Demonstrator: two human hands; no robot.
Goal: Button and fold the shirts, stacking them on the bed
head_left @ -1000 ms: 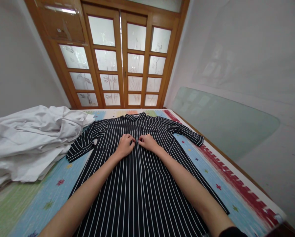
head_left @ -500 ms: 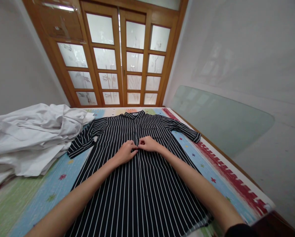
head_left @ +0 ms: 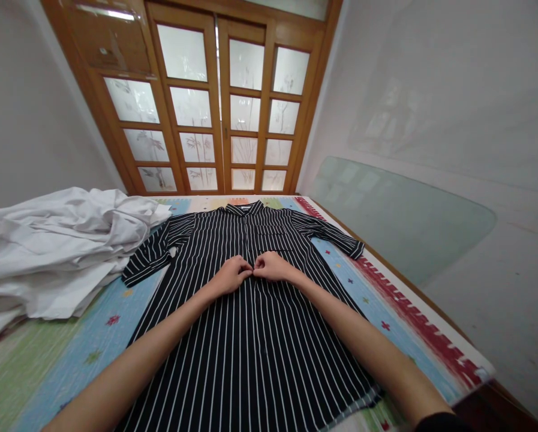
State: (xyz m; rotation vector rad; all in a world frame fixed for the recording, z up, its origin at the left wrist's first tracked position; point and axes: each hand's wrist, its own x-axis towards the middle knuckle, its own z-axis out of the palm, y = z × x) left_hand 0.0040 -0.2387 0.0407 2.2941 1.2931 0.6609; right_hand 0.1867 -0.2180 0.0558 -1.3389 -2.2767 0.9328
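Close pinch on a striped shirt (head_left: 226, 336)
The left hand (head_left: 231, 276) and right hand (head_left: 273, 266) pinch its placket (head_left: 260, 324); any button there is too small to confirm. The shirt lies spread on patterned cloth (head_left: 91, 333), and an uneven tug could ruck its front.

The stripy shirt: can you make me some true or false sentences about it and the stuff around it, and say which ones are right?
1. The striped shirt lies with its collar toward the wooden doors. True.
2. The white cloth is to the right of the shirt. False: it is on the left.
3. The left hand and the right hand are both at the shirt's front. True.
4. The two hands are far apart. False: their fingertips are close together.
5. Both sleeves are hidden under the shirt. False: they spread out to the sides.
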